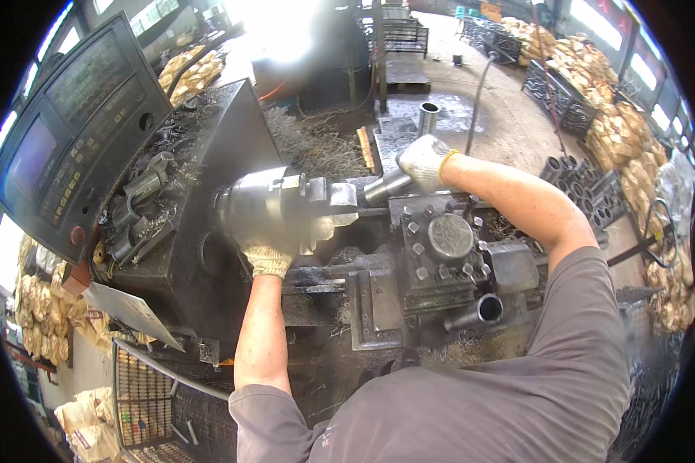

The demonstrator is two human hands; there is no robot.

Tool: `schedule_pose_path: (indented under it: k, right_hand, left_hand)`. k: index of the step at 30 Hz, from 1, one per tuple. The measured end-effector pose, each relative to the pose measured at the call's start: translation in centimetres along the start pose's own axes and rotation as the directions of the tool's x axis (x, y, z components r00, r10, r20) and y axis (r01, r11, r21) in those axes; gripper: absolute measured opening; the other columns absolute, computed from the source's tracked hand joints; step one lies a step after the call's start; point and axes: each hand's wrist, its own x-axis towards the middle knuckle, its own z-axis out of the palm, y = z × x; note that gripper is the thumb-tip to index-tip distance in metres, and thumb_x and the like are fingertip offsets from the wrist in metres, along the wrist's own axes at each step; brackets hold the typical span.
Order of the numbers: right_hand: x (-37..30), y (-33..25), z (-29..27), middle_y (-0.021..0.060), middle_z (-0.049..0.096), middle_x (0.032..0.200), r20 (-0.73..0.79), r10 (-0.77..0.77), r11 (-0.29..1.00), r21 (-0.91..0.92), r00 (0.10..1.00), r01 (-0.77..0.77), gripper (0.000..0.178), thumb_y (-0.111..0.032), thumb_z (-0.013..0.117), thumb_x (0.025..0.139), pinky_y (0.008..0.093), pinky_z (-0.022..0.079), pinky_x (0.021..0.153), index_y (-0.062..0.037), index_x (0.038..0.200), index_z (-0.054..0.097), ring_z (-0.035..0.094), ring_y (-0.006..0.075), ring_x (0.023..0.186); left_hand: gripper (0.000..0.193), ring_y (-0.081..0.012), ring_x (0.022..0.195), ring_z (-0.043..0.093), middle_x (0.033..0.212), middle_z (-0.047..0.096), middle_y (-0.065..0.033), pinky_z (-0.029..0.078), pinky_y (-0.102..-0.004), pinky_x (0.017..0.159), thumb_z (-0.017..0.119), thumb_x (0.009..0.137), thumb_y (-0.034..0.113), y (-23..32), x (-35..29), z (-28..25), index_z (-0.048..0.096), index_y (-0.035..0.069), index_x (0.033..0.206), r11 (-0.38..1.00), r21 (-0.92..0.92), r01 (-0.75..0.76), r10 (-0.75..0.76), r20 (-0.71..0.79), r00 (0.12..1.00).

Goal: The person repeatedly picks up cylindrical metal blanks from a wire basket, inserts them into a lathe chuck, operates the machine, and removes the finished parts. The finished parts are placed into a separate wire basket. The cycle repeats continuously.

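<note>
At the left of the lathe, my left hand in a pale knit glove is against the underside of the dark chuck. Its fingers are mostly hidden by the chuck, so their grip cannot be seen. Stepped jaws stick out from the chuck's right face. Beyond the tool post, my right hand, also gloved, is closed at the right end of a shiny metal tube slanting toward the jaws. Another metal tube stands upright just behind that hand.
A control panel rises at the left. Metal parts and shavings litter the headstock top. A short tube lies beside the tool post on the near side. Several tubes are stacked at right, before piled sacks. A wire basket stands lower left.
</note>
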Motion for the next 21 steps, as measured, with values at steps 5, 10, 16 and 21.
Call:
schedule_pose_path:
  k: [5, 10, 16, 21]
  right_hand:
    - [-10.4, -6.3, -7.1, 0.0255, 0.076, 0.092, -0.234, 0.288, 0.944, 0.232, 0.929, -0.235, 0.055, -0.032, 0.088, 0.071, 0.0486, 0.062, 0.075, 0.0014, 0.112, 0.073, 0.077, 0.0418, 0.086]
    - [-18.1, -19.5, -7.9, 0.0161, 0.078, 0.095, 0.358, 0.05, 0.212, 0.908, 0.932, -0.361, 0.057, -0.038, 0.083, 0.085, 0.0384, 0.062, 0.074, 0.003, 0.122, 0.07, 0.077, 0.024, 0.084]
    - [-18.8, -28.9, 8.3, 0.0125, 0.075, 0.111, 0.362, -0.19, -0.722, 0.579, 0.913, -0.38, 0.065, -0.039, 0.082, 0.092, 0.0324, 0.067, 0.069, 0.0022, 0.138, 0.062, 0.077, 0.0171, 0.089]
    - [-19.2, -30.9, 10.0, 0.0104, 0.077, 0.086, 0.547, 0.12, 0.133, 0.818, 0.829, -0.559, 0.055, -0.049, 0.087, 0.078, 0.034, 0.059, 0.06, -0.0015, 0.106, 0.079, 0.073, 0.0188, 0.07]
  left_hand:
    - [0.08, -0.0508, 0.145, 0.045, 0.151, 0.052, -0.0332, 0.03, -0.0602, 0.126, 0.082, 0.086, 0.037, 1.8, -0.3, -3.3, 0.051, -0.004, 0.148, 0.983, -0.175, 0.062, -0.035, 0.153, 0.988]
    - [0.081, -0.0317, 0.131, 0.06, 0.146, 0.059, -0.0161, 0.048, -0.0463, 0.114, 0.078, 0.098, 0.043, 12.4, -8.5, -12.5, 0.045, -0.001, 0.157, -0.255, -0.747, 0.614, -0.053, 0.644, 0.763]
    - [0.051, -0.0262, 0.113, 0.069, 0.119, 0.071, -0.0083, 0.055, -0.0418, 0.101, 0.08, 0.098, 0.032, 16.6, -17.0, -11.6, 0.061, 0.005, 0.137, -0.691, -0.148, 0.708, -0.1, 0.989, 0.109]
    - [0.067, -0.0233, 0.104, 0.071, 0.121, 0.068, -0.0096, 0.06, -0.038, 0.089, 0.088, 0.09, 0.025, 19.1, -17.8, -9.7, 0.053, 0.004, 0.142, -0.399, -0.294, 0.869, -0.365, 0.92, 0.143]
